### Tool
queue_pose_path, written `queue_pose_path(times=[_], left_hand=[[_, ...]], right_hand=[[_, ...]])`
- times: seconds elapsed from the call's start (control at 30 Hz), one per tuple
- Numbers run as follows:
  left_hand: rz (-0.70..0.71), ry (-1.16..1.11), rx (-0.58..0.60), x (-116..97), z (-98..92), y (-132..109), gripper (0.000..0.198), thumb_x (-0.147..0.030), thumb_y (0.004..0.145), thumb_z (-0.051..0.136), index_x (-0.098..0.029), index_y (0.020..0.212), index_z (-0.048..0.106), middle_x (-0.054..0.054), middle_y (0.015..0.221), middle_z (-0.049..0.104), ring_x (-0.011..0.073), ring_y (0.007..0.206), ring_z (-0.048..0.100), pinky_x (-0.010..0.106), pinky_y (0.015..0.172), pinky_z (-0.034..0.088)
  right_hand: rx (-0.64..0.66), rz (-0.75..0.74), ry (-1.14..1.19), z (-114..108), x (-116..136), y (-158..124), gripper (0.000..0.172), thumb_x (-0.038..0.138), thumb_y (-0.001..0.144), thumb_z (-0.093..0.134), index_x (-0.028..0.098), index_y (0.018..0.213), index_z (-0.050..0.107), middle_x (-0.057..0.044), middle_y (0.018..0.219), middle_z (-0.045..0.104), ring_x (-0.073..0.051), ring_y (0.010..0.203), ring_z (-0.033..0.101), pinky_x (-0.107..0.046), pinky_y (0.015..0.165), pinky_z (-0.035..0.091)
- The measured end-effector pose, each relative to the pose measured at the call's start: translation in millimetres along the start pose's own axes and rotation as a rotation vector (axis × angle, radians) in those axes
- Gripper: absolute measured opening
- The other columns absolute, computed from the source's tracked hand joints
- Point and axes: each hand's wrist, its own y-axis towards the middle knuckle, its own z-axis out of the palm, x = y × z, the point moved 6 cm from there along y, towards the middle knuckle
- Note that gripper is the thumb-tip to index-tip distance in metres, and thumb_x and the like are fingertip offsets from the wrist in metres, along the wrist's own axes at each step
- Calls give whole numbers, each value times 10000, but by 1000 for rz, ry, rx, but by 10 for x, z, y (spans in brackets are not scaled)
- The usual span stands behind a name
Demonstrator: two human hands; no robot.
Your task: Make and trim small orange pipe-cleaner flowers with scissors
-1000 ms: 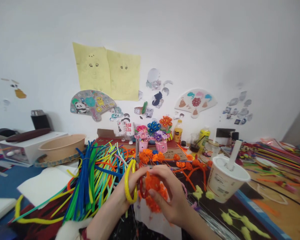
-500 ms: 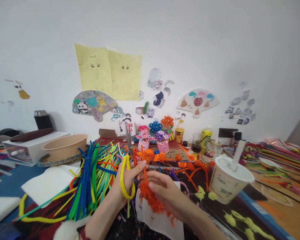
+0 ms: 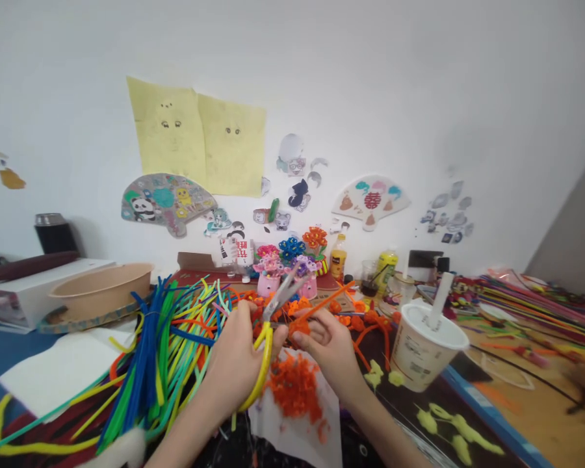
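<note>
My left hand (image 3: 236, 357) is closed on a pair of scissors (image 3: 279, 300) with yellow handles; the blades point up and to the right and stand apart. My right hand (image 3: 329, 344) pinches an orange pipe cleaner (image 3: 325, 301), whose free end sticks out up and to the right. Its lower end is bunched near my left fingertips, partly hidden by the fingers. Below both hands, a heap of orange fuzzy clippings (image 3: 295, 387) lies on a white sheet of paper (image 3: 322, 439).
Bundled blue and green pipe cleaners (image 3: 149, 351) lie at left, near a tan basin (image 3: 102, 286). A lidded cup with a straw (image 3: 426, 351) stands at right, by pale yellow pieces (image 3: 461, 429). Behind are orange flower pieces (image 3: 370, 320) and pink flower pots (image 3: 269, 284).
The scissors have swung from upright to a rightward slant, with the blades now apart. My right hand has risen off the orange clippings, holding the orange pipe cleaner. The view has shifted right.
</note>
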Motion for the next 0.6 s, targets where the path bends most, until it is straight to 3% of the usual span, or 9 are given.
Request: queue_pose_path(times=[0.1, 0.17, 0.33, 0.6], left_hand=[[53, 378, 69, -59, 35, -29, 265, -393, 710, 666, -235, 830, 490, 45, 804, 610, 278, 756, 565, 314, 638, 312], [56, 504, 142, -59, 82, -41, 231, -413, 757, 605, -240, 830, 471, 46, 798, 632, 279, 739, 590, 302, 614, 306], [36, 565, 237, -52, 154, -51, 195, -416, 805, 536, -240, 824, 453, 22, 807, 650, 241, 717, 622, 271, 591, 316], [39, 606, 275, -63, 191, -55, 219, -451, 840, 474, -233, 833, 461, 6, 711, 619, 217, 635, 596, 261, 564, 300]], right_hand=[[-49, -54, -62, -103, 38, 44, 290, 337, 696, 798, 177, 899, 667, -35, 864, 614, -189, 784, 631, -295, 704, 523], [-63, -88, -74, -148, 67, 64, 275, 315, 700, 795, 187, 914, 678, -26, 869, 601, -190, 801, 635, -299, 735, 530], [-44, -177, -38, -169, 160, 79, 225, 270, 736, 759, 221, 947, 699, -41, 996, 600, -228, 946, 644, -324, 814, 548], [-46, -204, -90, -159, 196, 67, 205, 244, 734, 758, 229, 937, 732, -43, 1003, 589, -217, 914, 651, -313, 810, 559]])
